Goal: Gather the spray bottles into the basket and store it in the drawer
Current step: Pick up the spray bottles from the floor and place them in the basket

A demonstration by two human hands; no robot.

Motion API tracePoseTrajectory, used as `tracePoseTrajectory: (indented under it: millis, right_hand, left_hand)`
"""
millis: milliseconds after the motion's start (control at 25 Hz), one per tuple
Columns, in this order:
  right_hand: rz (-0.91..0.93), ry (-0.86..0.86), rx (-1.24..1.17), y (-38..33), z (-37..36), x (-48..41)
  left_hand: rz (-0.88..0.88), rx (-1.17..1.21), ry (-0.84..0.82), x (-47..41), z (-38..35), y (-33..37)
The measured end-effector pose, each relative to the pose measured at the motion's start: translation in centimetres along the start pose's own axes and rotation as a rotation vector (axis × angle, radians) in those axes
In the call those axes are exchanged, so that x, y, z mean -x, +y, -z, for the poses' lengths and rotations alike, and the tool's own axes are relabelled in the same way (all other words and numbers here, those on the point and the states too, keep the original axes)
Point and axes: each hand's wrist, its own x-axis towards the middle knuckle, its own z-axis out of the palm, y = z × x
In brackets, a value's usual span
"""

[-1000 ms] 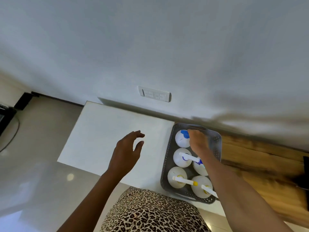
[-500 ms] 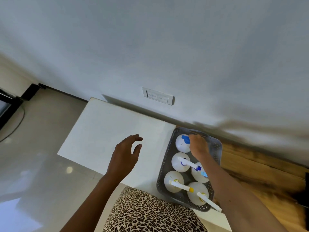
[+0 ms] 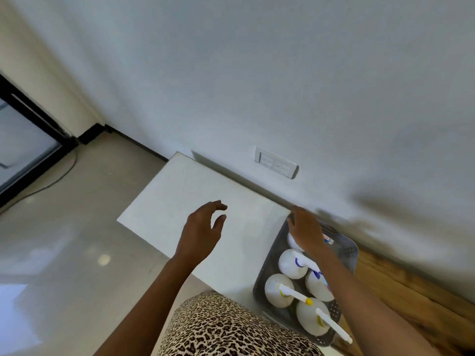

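Note:
A grey perforated basket sits at the right end of a white cabinet top. Several white spray bottles stand upright in it, among them one with a blue-marked head and two with yellow-tipped nozzles. My right hand lies palm down over the basket's far left corner, fingertips at the rim, covering most of the farthest bottle. Whatever it grips is hidden under the palm. My left hand hovers over the white top, fingers apart and curved, holding nothing.
A wall socket plate is on the white wall behind the top. A wooden surface adjoins the basket on the right. To the left are a glossy tiled floor with a cable and a black-framed glass door.
My right hand slid from the blue-topped bottle toward the basket's far left corner. My view swung right, so the basket sits lower right in frame. The left hand stays hovering.

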Motion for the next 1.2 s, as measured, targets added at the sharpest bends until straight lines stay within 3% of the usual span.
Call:
tracePoseTrajectory:
  millis: [320, 680, 920, 1200]
  right_hand:
    - [0.301, 0.007, -0.155, -17.7, -3.3, 3.2]
    - [0.704, -0.123, -0.248, -45.6, -13.4, 13.8]
    - [0.982, -0.285, -0.214, -59.7, -20.3, 19.9]
    - [1.169, -0.475, -0.153, -76.1, -28.8, 23.9]
  left_hand:
    - [0.155, 0.095, 0.254, 6.6, 10.4, -9.3]
    - [0.448, 0.032, 0.664, 22.3, 26.3, -26.0]
    - [0.716, 0.070, 0.914, 30.5, 32.2, -35.2]
    - [0.960, 0.114, 1.132, 36.3, 40.3, -46.3]
